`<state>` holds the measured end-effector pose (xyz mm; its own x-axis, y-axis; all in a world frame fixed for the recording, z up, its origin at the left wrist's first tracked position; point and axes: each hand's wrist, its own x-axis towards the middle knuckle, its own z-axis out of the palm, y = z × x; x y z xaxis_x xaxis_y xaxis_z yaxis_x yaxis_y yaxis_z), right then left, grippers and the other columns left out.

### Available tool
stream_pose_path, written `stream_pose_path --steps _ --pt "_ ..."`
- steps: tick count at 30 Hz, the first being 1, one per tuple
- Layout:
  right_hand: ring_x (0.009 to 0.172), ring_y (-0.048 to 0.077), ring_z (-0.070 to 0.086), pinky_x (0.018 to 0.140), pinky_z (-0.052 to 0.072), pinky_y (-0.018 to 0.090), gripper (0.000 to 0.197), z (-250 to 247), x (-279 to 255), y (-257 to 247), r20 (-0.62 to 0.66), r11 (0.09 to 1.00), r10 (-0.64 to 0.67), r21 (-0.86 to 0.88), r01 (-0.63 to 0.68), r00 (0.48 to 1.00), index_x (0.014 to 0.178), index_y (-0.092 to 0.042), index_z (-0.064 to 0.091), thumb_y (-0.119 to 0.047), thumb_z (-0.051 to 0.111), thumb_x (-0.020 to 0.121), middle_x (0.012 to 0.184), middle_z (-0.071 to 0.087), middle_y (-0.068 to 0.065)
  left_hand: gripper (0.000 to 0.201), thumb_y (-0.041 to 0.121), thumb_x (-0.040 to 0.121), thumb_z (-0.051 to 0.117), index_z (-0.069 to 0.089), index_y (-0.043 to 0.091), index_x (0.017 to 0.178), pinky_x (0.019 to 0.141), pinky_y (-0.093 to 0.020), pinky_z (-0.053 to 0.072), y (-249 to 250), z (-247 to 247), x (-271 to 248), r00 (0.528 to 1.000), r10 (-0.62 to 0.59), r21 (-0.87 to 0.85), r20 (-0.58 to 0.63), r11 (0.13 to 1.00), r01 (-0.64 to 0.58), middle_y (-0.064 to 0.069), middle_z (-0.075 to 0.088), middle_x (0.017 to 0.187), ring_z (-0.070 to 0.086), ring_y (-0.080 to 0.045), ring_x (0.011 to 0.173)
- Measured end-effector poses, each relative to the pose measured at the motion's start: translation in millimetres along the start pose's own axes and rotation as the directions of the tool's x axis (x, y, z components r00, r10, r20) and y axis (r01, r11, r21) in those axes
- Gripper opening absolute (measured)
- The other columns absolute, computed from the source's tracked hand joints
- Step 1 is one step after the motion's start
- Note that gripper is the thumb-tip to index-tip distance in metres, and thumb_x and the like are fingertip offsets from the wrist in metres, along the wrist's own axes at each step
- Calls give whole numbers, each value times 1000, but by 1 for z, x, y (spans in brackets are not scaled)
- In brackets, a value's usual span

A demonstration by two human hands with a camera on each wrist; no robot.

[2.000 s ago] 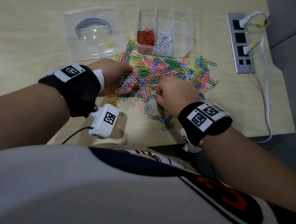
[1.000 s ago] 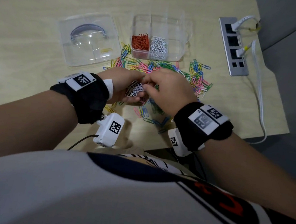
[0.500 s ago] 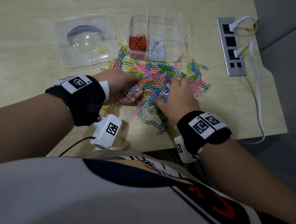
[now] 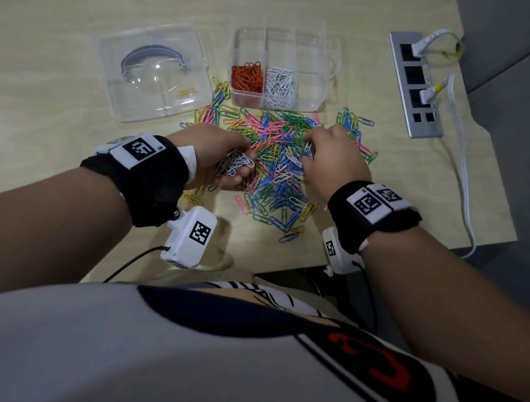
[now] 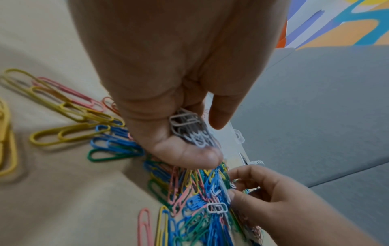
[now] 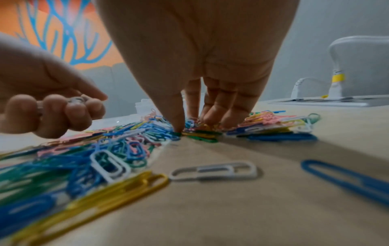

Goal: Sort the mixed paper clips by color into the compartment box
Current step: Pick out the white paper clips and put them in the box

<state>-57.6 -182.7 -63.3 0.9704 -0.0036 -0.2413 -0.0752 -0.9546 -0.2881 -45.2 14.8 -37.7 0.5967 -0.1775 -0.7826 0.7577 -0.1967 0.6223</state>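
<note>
pale wood desk (image 4: 56, 167) is carrying the mixed clip pile (image 4: 276, 157), with the compartment box (image 4: 312, 47) at its far edge. right hand (image 4: 332, 161) is reaching back into the pile after passing a clip over, fingertips pressing down, pinch unclear. left hand (image 4: 216, 156) is keeping its grip curled round white clips (image 4: 233, 167), so white is being sorted.

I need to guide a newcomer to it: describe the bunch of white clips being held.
Start at the clear compartment box; below it lies the mixed pile. At the pile's left edge, the left hand grips the white clips, the only all-white bunch off the table.
</note>
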Motion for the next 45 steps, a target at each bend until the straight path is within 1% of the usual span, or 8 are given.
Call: stream_pose_path --steps 5,14,24,29,32,37,42,45 --pt "100 29 57 80 44 35 18 -6 4 11 -32 998 33 57 -31 999 105 -18 65 -18 53 91 110 61 10 26 26 99 49 62 10 84 47 -19 51 3 4 -1 1000 -2 13 3 1000 2 -4 60 64 58 -9 51" --pt "81 11 64 78 51 24 11 -22 5 26 -75 929 160 348 -125 984 96 -24 69 -23 66 86 80 66 -9 27 25 99 49 62 9 82 48 -17 52 6 11 2 1000 7 18 2 1000 -7 -4 60 60 57 -9 47" --pt "86 20 64 78 53 34 21 -34 -2 32 -144 946 122 316 -71 982 107 -24 66 -18 51 93 92 68 -1 27 27 99 47 62 11 84 51 -18 52 15 30 4 1000 14 46 20 999 -15 -5 60 63 57 -10 50" --pt "89 18 60 84 49 30 17 -35 -2 32 -173 969 57 248 -13 983 97 -22 72 -17 56 92 114 55 3 29 26 100 45 61 9 83 48 -17 51 19 38 6 999 30 47 25 998 -31 -7 58 66 56 -10 48" --pt "71 -2 51 77 39 16 14 -34 -5 24 -166 924 -18 374 80 986 95 -25 74 -20 62 89 98 56 -6 34 32 101 45 61 9 82 50 -17 52 19 41 9 999 30 31 22 999 -31 -7 59 67 56 -11 52" --pt "55 -5 51 62 41 15 13 -27 -13 -9 -21 775 -164 616 142 986 90 -27 68 -15 68 84 68 59 -14 32 37 99 48 62 9 106 53 -21 54 18 43 12 998 29 -66 60 998 -25 -5 62 76 61 -12 58" --pt "86 18 64 78 51 33 14 -26 12 0 -142 925 84 379 -25 986 95 -19 68 -23 56 92 89 70 -2 37 34 102 42 63 10 83 47 -18 50 15 40 9 998 -9 -12 60 1000 10 -6 59 64 57 -10 49" --pt "103 26 61 82 48 33 21 -25 30 7 -59 978 126 176 -114 990 103 -17 66 -33 58 92 106 69 4 37 33 102 41 63 10 83 47 -18 50 14 37 6 998 -18 -12 53 1000 19 -5 60 59 57 -10 46"
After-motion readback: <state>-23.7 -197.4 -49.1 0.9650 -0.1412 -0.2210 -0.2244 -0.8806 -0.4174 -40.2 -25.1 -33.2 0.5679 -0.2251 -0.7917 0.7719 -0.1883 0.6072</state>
